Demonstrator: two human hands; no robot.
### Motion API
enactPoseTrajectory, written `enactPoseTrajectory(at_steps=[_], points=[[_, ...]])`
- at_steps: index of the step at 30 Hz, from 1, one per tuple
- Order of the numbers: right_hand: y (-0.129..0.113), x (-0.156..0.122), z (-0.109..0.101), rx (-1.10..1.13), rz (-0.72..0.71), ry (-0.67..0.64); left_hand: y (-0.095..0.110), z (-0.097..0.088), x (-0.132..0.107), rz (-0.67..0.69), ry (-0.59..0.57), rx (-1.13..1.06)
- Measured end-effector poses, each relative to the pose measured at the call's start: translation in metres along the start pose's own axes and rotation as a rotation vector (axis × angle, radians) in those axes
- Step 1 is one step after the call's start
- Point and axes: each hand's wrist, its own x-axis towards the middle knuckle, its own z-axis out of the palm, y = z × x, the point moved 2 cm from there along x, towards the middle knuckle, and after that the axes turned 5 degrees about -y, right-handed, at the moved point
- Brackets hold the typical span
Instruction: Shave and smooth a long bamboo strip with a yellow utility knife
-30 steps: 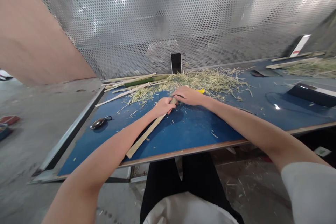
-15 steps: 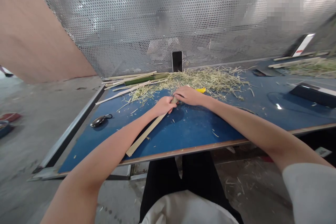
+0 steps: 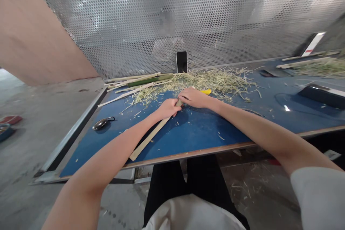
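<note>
A pale flat bamboo strip slants across the blue table from its front edge up to my hands. My left hand is closed around the strip's upper part. Close against it, my right hand is closed over the strip's far end, its fingers curled down. A yellow handle juts out on the far side of my right hand; the rest of that tool is hidden under the palm and fingers.
Behind my hands lie curly shavings. Bamboo strips and a green bamboo piece are at back left. A phone leans on the perforated metal screen. A dark oval object lies left, a black-and-white device right.
The view has shifted very slightly. Both hands keep nearly the same place and grip on the strip.
</note>
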Motion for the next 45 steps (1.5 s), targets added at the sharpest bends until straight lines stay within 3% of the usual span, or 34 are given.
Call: enactPoseTrajectory(at_steps=[21,27,32,45], points=[[0.002,-0.002,0.003,0.004,0.001,0.014,0.002,0.0,0.0,0.009,0.028,0.064],[0.01,-0.004,0.001,0.046,-0.105,-0.013,0.0,0.002,0.0,0.02,0.018,-0.007],[0.021,-0.006,0.002,0.009,-0.006,0.037,0.001,0.002,0.0,-0.011,0.011,-0.062],[0.01,-0.006,0.001,-0.109,-0.074,0.073,-0.006,0.0,0.005,0.002,0.019,-0.145]])
